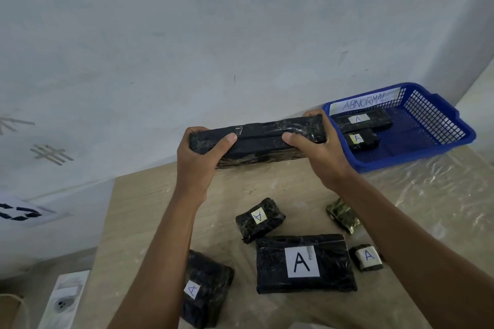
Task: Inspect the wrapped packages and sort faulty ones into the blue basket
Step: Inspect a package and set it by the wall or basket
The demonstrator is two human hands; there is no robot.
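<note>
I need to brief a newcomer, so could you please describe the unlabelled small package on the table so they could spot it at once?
On the plastic-covered wooden table, find the large flat black package. Beyond its far right corner lies a small greenish-gold wrapped package; unlike its neighbours, it shows no white "A" label.

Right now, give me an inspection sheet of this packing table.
Surface: wooden table, plastic film on its right part.
Job's things: long black package held up; blue basket labelled ABNORMAL holds two packages; five packages lie on the table, four showing an A label.
Clutter: nothing seen.
Grip: left hand and right hand each clasp one end of the long package.
Cables: nothing seen.
Surroundings: pale wall; socket lower left.
</note>
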